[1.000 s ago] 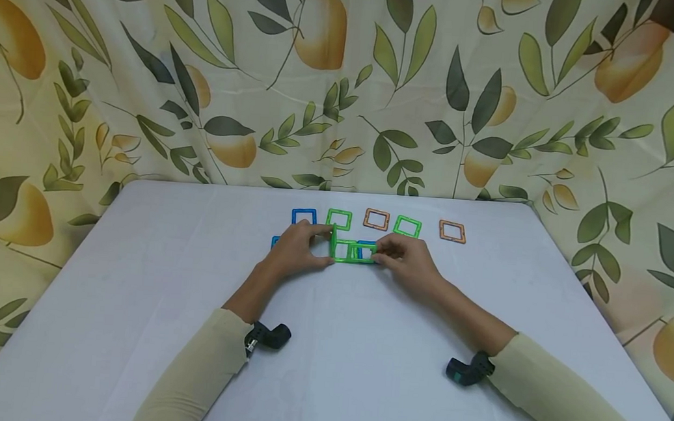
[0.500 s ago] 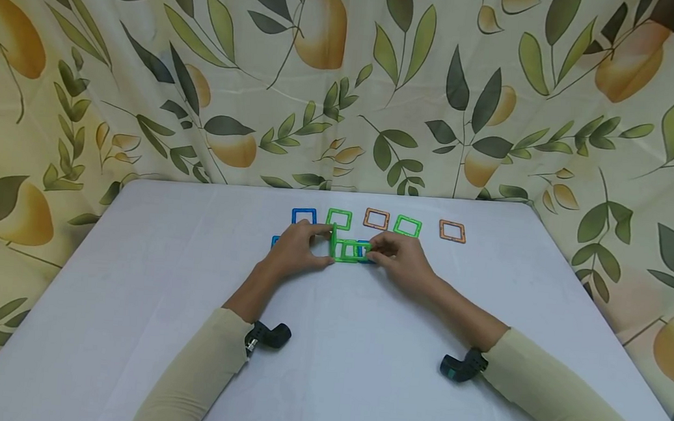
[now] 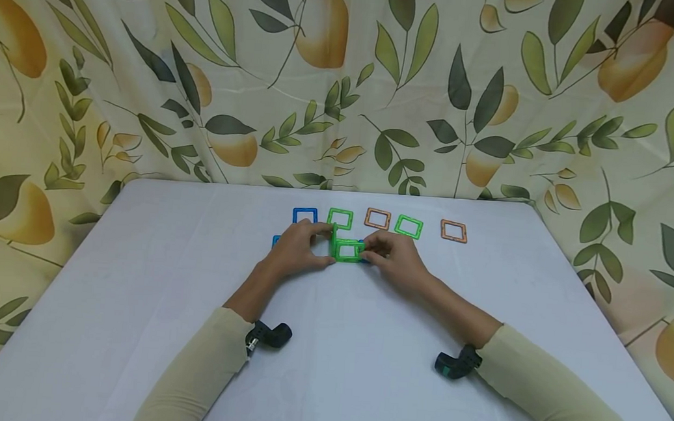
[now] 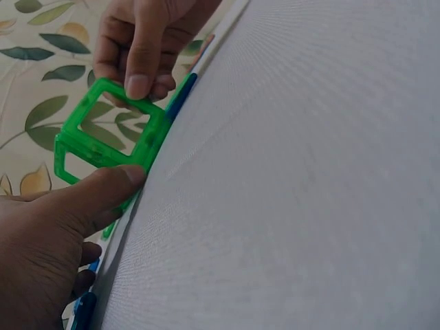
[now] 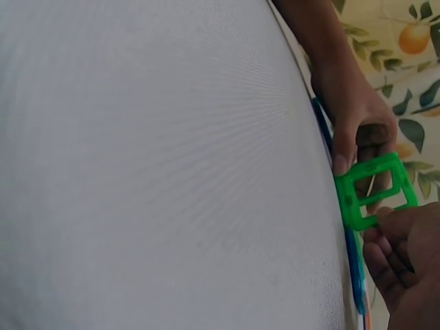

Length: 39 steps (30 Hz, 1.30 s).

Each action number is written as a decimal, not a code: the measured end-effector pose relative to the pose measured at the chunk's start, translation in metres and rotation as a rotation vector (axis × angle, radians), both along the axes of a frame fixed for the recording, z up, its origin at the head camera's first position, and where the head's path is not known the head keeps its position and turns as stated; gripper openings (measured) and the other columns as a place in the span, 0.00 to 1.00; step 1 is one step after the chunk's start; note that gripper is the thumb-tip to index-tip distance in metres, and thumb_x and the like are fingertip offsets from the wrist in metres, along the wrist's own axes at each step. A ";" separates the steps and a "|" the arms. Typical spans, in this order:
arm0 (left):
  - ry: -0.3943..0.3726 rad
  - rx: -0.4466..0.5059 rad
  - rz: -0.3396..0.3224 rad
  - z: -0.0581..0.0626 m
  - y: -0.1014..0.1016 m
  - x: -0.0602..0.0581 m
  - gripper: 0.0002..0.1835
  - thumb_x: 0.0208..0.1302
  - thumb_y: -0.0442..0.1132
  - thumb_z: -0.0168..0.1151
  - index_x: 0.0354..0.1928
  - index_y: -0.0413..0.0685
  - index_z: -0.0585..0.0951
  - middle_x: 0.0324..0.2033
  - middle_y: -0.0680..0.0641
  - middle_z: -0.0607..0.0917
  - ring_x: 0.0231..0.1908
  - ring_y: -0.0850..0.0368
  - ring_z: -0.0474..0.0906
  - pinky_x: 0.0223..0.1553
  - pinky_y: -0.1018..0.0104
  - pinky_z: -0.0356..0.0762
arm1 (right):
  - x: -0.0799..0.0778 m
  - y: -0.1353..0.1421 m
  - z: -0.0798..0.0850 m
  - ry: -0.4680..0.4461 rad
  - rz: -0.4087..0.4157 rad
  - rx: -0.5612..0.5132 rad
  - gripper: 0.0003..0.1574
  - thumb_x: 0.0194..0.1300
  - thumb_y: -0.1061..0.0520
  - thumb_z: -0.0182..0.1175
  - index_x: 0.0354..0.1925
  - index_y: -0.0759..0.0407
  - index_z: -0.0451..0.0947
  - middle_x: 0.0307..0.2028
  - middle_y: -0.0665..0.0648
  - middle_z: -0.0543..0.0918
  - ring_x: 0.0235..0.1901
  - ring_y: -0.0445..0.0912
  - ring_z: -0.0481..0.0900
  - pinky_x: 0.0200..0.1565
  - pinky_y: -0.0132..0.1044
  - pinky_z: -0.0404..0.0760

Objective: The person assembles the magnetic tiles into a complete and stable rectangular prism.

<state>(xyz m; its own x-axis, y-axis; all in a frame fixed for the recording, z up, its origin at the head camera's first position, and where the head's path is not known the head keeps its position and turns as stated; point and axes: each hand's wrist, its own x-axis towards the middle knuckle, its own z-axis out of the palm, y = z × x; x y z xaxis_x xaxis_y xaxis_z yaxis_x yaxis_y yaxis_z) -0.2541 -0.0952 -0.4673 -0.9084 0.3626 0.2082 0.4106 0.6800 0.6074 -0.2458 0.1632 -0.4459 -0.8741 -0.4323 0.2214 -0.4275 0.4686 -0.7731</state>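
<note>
Two green square magnetic tiles meet at a corner near the table's far side. My left hand (image 3: pixel 294 250) holds the upright tile (image 3: pixel 333 241) between thumb and fingers, seen edge-on in the head view. With thumb and fingers, my right hand (image 3: pixel 397 257) pinches the other green tile (image 3: pixel 346 261) by its right side. In the left wrist view this second tile (image 4: pixel 78 111) stands upright, an edge right at the left thumb. A blue tile (image 5: pixel 355 268) lies flat by the right hand, mostly hidden behind it in the head view.
Along the far edge of the white table (image 3: pixel 326 366) lie a blue tile (image 3: pixel 305 211), a green tile (image 3: pixel 341 211), an orange tile (image 3: pixel 378 211), another green tile (image 3: pixel 409 218) and another orange tile (image 3: pixel 454 224). A further blue tile (image 3: pixel 275 240) shows partly behind the left hand.
My right hand has moved left with its green tile, bringing it up to the tile in my left hand. The left hand has stayed in place.
</note>
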 end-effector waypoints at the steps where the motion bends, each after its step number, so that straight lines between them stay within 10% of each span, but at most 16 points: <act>1: 0.001 0.002 -0.002 0.000 0.000 0.000 0.37 0.56 0.48 0.82 0.67 0.46 0.82 0.49 0.51 0.86 0.40 0.54 0.72 0.39 0.61 0.75 | 0.000 0.000 0.000 0.003 0.000 0.002 0.07 0.67 0.66 0.72 0.44 0.65 0.86 0.39 0.54 0.89 0.36 0.46 0.86 0.40 0.34 0.83; 39: -0.016 -0.005 0.007 0.001 0.001 0.001 0.38 0.57 0.49 0.82 0.68 0.45 0.81 0.48 0.50 0.84 0.41 0.54 0.73 0.40 0.62 0.76 | 0.002 0.000 0.002 -0.015 -0.016 0.033 0.08 0.66 0.66 0.72 0.44 0.64 0.86 0.36 0.53 0.88 0.34 0.46 0.84 0.38 0.33 0.82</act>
<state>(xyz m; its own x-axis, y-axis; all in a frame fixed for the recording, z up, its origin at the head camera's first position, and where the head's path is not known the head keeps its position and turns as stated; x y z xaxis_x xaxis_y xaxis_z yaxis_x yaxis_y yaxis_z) -0.2528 -0.0947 -0.4666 -0.9141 0.3573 0.1917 0.3961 0.6858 0.6105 -0.2436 0.1637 -0.4439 -0.8840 -0.4254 0.1937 -0.4081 0.5003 -0.7636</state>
